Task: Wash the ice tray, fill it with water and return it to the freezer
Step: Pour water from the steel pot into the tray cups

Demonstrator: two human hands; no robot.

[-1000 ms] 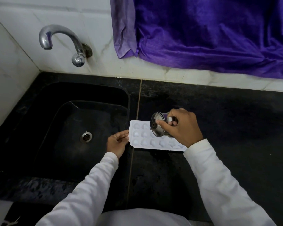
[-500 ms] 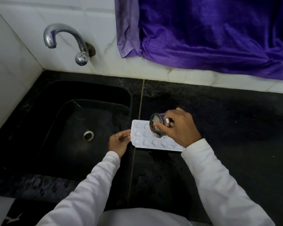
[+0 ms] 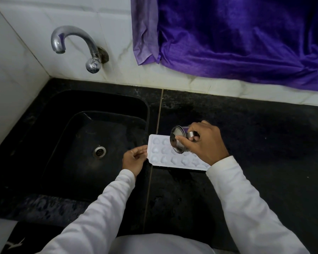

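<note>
1. White sleeves come up from the near edge, one on each side of the seam in the black desk [image 3: 264,143].
2. Nearer of the two, the left hand [image 3: 134,159] pinches the left short end of the tray [image 3: 165,156], fingers curled over the rim; that grip is clenched on the tray and steadies it.
3. The tray lies flat on the desk just right of the sink [image 3: 50,134], its left end at the sink's edge. Its long axis runs left to right, tilting slightly nearer at the right. Its pockets face up; whether they hold water I cannot tell.
4. Just beyond and to the right, the right hand [image 3: 207,143] grasps a steel cup [image 3: 178,142], tipped on its side with the mouth facing left and down over the middle pockets. No stream of water is visible.
5. By my judgement this is the filling step. The pour sits over the middle of the tray, so any coming move would travel along the long axis, left or right, while the left hand holds the end still.
6. Farther off, the tap [image 3: 77,44] stands on the tiled wall above the sink, with no water running.
7. Farthest right, a purple cloth [image 3: 237,37] hangs on the wall.
</note>
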